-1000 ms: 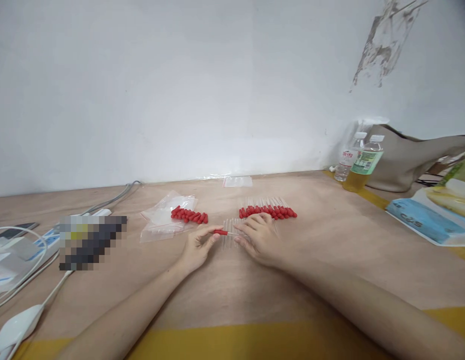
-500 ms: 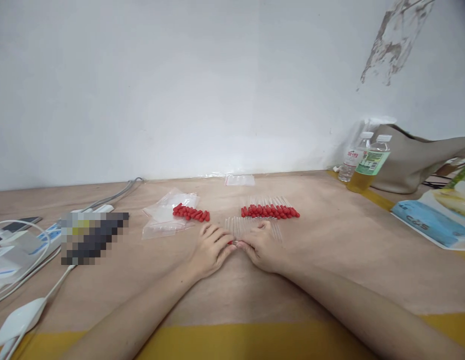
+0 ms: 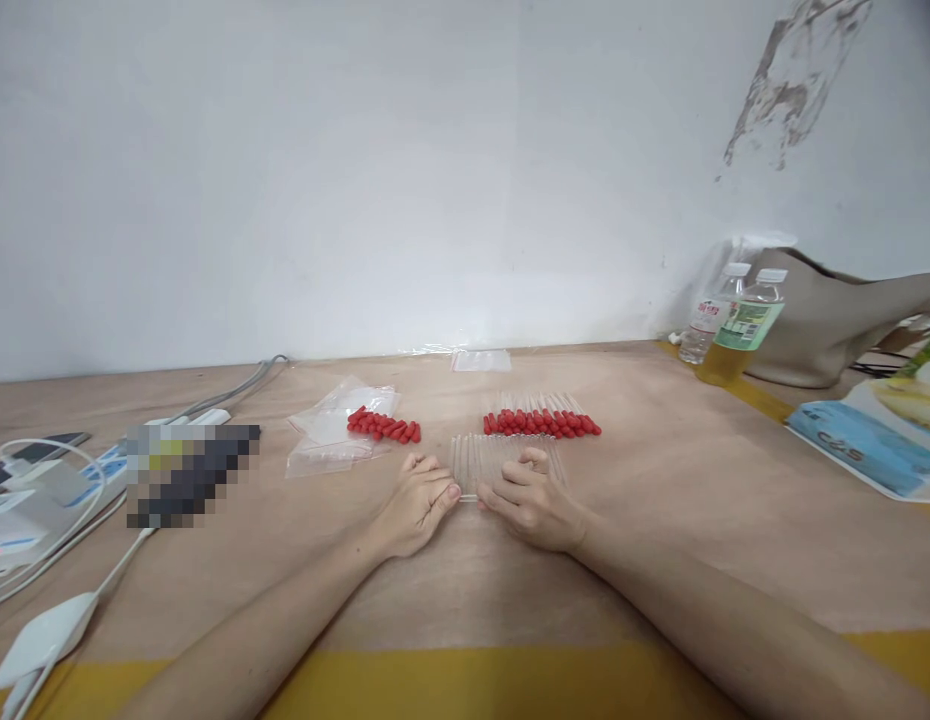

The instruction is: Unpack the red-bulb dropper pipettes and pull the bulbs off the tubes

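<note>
My left hand [image 3: 420, 508] is closed, thumb against curled fingers, at one end of a thin clear tube [image 3: 469, 498]. My right hand [image 3: 536, 503] pinches the tube's other end, so it lies level between the two hands. Just beyond my fingers is a row of clear thin tubes [image 3: 472, 455], partly covered by the right hand. Behind that row lie several clear tubes with red caps [image 3: 541, 423] on their near ends. A small heap of loose red caps [image 3: 384, 426] rests to the left. My fingers hide both tips of the held tube.
Clear plastic bags [image 3: 334, 435] lie beside the loose caps, and another small bag [image 3: 481, 360] is by the wall. On the left are a power strip [image 3: 109, 470], cables and a blurred dark object [image 3: 187, 480]. Bottles [image 3: 744, 330], a grey bag [image 3: 802, 330] and a blue packet [image 3: 862, 445] stand right.
The hands have drawn slightly apart, and more of the clear tube shows between them. The red bit seen at my left fingertips is no longer visible.
</note>
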The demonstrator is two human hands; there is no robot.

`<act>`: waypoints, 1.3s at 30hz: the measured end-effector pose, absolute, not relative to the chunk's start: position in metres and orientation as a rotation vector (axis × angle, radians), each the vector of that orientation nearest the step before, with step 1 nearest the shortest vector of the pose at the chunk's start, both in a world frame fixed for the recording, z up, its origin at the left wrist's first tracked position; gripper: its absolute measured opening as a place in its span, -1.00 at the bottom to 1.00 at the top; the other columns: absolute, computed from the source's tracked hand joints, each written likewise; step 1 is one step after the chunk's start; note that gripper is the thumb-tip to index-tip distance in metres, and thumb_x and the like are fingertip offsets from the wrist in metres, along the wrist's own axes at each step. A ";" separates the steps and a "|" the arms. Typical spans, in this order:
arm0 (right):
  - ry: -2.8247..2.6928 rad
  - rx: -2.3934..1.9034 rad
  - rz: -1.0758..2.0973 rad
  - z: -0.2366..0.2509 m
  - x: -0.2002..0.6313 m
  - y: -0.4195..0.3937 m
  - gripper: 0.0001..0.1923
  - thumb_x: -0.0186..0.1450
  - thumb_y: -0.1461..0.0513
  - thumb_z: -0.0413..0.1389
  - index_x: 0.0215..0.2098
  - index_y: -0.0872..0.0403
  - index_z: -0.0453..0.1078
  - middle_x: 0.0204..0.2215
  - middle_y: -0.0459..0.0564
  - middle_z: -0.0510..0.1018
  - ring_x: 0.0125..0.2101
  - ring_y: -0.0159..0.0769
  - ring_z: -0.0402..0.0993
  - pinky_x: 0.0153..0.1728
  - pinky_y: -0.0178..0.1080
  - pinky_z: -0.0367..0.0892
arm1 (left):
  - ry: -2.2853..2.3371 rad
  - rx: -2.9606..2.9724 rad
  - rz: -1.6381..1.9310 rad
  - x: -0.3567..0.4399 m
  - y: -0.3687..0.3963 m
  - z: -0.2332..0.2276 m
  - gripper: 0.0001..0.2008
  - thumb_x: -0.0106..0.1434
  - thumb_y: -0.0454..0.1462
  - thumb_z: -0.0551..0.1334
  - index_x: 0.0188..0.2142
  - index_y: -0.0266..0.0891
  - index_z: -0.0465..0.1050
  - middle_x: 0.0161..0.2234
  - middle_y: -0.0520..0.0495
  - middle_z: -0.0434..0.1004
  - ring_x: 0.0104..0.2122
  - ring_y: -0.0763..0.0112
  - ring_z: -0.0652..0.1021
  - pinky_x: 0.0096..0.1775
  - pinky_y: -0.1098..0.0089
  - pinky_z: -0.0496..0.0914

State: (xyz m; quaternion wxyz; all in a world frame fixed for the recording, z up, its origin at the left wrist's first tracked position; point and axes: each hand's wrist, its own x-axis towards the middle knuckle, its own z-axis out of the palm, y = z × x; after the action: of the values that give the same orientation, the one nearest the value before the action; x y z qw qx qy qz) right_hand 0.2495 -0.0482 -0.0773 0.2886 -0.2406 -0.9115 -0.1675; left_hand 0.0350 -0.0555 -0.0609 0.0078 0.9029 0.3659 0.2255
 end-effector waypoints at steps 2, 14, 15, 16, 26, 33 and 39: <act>-2.385 -0.691 -0.459 -0.075 0.260 -0.045 -0.73 0.32 0.26 -0.17 -0.31 0.02 0.37 -0.60 -0.12 0.37 -0.46 -0.40 0.17 -0.26 -0.21 -0.09 | 1.205 2.749 0.746 0.024 -0.053 -0.061 -0.59 0.30 -0.23 -0.18 -0.63 -0.23 0.15 -0.62 0.03 0.26 -0.48 0.41 0.28 -0.26 0.29 0.15; -2.092 -1.098 0.005 -0.065 0.237 -0.034 -0.76 0.21 0.32 -0.08 -0.21 0.08 0.36 -0.43 -0.06 0.49 -0.38 -0.37 0.33 -0.20 -0.21 -0.07 | 1.806 2.286 0.960 -0.047 -0.005 -0.015 -0.72 0.14 -0.21 -0.07 -0.40 -0.22 0.38 -0.38 -0.04 0.44 -0.29 0.29 0.42 -0.21 0.32 0.27; -2.093 -1.094 0.019 -0.062 0.233 -0.032 -0.78 0.21 0.31 -0.08 -0.25 0.09 0.37 -0.44 -0.07 0.50 -0.40 -0.39 0.33 -0.20 -0.21 -0.07 | 1.889 2.256 0.921 -0.056 0.004 -0.011 -0.72 0.11 -0.20 -0.04 -0.37 -0.23 0.40 -0.37 -0.06 0.45 -0.28 0.27 0.43 -0.20 0.31 0.28; -2.107 -1.084 0.014 -0.059 0.228 -0.030 -0.79 0.22 0.31 -0.08 -0.28 0.10 0.37 -0.45 -0.06 0.50 -0.41 -0.39 0.33 -0.19 -0.20 -0.07 | 1.980 2.211 0.915 -0.065 0.012 -0.007 -0.71 0.08 -0.20 -0.01 -0.33 -0.24 0.41 -0.35 -0.07 0.45 -0.29 0.26 0.44 -0.22 0.32 0.29; -2.454 -1.093 -0.315 -0.055 0.170 -0.020 -0.84 0.13 0.34 -0.04 -0.41 0.15 0.38 -0.41 0.08 0.44 -0.27 -0.21 0.23 -0.13 -0.03 -0.12 | 2.220 1.989 1.048 -0.076 0.052 -0.015 -0.80 -0.04 -0.17 0.17 -0.41 -0.21 0.30 -0.47 0.03 0.44 -0.49 0.41 0.44 -0.44 0.43 0.28; -2.520 -1.081 -0.213 -0.060 0.164 -0.027 -0.73 0.23 0.20 -0.10 -0.33 0.18 0.38 -0.33 0.12 0.42 -0.20 -0.17 0.19 -0.11 -0.02 -0.13 | 2.421 2.011 0.845 -0.067 0.051 -0.027 -0.76 -0.01 -0.07 0.15 -0.44 -0.16 0.40 -0.43 -0.01 0.49 -0.40 0.30 0.47 -0.39 0.39 0.26; -2.532 -1.044 -0.184 -0.063 0.166 -0.030 -0.61 0.21 0.05 -0.08 -0.32 0.20 0.40 -0.33 0.14 0.40 -0.20 -0.15 0.17 -0.10 -0.01 -0.13 | 2.504 1.813 0.792 -0.064 0.050 -0.029 -0.67 -0.02 0.02 0.13 -0.41 -0.13 0.45 -0.40 -0.06 0.51 -0.32 0.17 0.48 -0.33 0.31 0.28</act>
State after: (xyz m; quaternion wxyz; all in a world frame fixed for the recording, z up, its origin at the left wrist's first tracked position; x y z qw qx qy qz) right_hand 0.1657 -0.0302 -0.0628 0.1970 -0.3730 -0.9043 -0.0658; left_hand -0.0640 0.0498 -0.0291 -0.0246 0.5680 0.7844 0.2480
